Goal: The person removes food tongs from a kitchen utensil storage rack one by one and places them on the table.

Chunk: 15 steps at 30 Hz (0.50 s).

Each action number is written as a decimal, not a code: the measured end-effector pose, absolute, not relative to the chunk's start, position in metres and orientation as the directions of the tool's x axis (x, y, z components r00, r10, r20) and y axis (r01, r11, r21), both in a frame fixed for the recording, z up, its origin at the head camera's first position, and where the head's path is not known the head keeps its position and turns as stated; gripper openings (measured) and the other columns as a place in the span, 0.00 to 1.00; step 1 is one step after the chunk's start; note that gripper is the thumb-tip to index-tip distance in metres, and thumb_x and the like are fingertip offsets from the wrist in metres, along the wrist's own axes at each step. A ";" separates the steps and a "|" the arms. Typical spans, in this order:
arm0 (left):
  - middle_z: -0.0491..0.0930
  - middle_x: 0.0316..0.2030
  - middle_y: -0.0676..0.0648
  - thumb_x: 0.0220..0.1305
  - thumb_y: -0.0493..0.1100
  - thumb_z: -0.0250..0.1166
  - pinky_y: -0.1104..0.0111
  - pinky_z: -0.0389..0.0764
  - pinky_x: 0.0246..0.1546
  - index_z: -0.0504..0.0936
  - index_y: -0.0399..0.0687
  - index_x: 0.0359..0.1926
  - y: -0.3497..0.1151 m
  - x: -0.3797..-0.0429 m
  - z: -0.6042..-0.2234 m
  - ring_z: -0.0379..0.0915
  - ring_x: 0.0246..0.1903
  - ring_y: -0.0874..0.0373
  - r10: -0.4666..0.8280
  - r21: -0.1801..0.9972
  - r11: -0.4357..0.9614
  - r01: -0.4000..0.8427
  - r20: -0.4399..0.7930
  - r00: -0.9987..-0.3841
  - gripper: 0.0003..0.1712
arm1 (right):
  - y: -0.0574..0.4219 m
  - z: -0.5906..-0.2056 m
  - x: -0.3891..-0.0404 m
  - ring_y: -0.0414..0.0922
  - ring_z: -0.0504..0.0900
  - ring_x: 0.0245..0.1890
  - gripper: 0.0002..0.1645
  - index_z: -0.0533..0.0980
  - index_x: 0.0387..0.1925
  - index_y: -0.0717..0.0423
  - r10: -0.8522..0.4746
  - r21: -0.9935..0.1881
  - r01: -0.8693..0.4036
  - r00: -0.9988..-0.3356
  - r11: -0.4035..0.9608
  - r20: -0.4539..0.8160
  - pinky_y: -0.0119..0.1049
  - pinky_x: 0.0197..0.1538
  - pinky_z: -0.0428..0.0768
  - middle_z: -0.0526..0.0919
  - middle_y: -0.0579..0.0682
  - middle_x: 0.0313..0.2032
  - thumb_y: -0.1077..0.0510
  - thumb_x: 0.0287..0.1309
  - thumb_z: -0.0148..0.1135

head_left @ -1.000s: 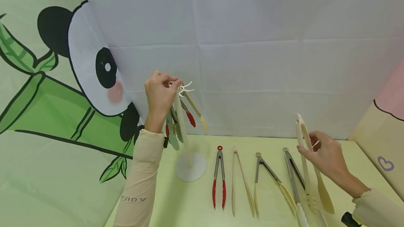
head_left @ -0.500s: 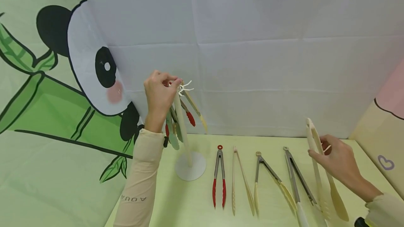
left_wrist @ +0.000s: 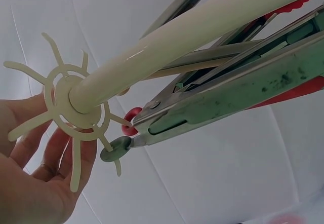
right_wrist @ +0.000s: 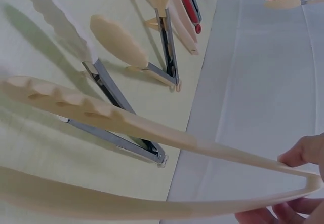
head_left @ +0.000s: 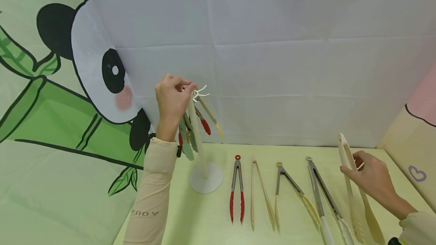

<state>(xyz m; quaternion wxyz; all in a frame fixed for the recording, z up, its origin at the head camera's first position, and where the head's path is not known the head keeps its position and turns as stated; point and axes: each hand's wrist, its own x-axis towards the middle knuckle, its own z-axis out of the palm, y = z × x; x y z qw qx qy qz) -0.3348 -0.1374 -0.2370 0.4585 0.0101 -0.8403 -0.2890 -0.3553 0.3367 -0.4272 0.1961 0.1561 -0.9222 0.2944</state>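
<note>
In the head view my left hand (head_left: 172, 97) pinches the top of a cream hook stand (head_left: 201, 139). The left wrist view shows fingers behind and around its spoked hook ring (left_wrist: 48, 102). Green-sided metal tongs (left_wrist: 238, 97) hang there by a loop, among red-tipped (head_left: 206, 127) and yellow-tipped tongs (head_left: 219, 131). At the right, my right hand (head_left: 374, 177) holds beige tongs (head_left: 352, 199) near their hinged end, thumb on one arm and fingers on the other. Their arms stand apart, tips pointing down toward the table; whether the tips touch it I cannot tell.
A row of tongs lies on the pale table (head_left: 211, 222): red-tipped (head_left: 242, 205), slim beige (head_left: 253, 199), yellow-tipped (head_left: 311, 209) and white-tipped (head_left: 327, 230). The stand's round base (head_left: 206, 184) rests left of them. A white cloth backdrop (head_left: 265, 67) rises behind the table.
My right hand has moved right and slightly down with the beige tongs, away from the white-tipped tongs. The left hand keeps its hold on the stand's top.
</note>
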 end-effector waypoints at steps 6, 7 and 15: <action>0.69 0.22 0.43 0.45 0.44 0.69 0.68 0.61 0.30 0.85 0.40 0.28 -0.138 -0.335 -0.237 0.62 0.24 0.53 -0.280 0.488 0.838 0.244 0.769 -0.575 0.11 | 0.343 -0.440 -0.359 0.34 0.68 0.20 0.21 0.74 0.31 0.64 -0.178 -0.477 -0.387 -0.887 0.789 0.425 0.30 0.18 0.64 0.76 0.51 0.23 0.53 0.38 0.68; 0.69 0.22 0.43 0.45 0.44 0.69 0.68 0.62 0.30 0.85 0.40 0.28 -0.138 -0.335 -0.237 0.62 0.24 0.53 -0.280 0.487 0.838 0.244 0.769 -0.574 0.11 | 0.344 -0.442 -0.360 0.35 0.69 0.20 0.21 0.74 0.31 0.64 -0.178 -0.478 -0.381 -0.891 0.791 0.417 0.31 0.18 0.64 0.76 0.51 0.23 0.53 0.38 0.68; 0.69 0.22 0.43 0.45 0.43 0.70 0.68 0.62 0.29 0.85 0.40 0.28 -0.137 -0.335 -0.237 0.63 0.24 0.54 -0.273 0.485 0.836 0.257 0.773 -0.572 0.10 | 0.352 -0.458 -0.360 0.43 0.69 0.20 0.22 0.73 0.31 0.66 -0.189 -0.470 -0.334 -0.926 0.817 0.328 0.34 0.20 0.63 0.75 0.51 0.22 0.51 0.41 0.66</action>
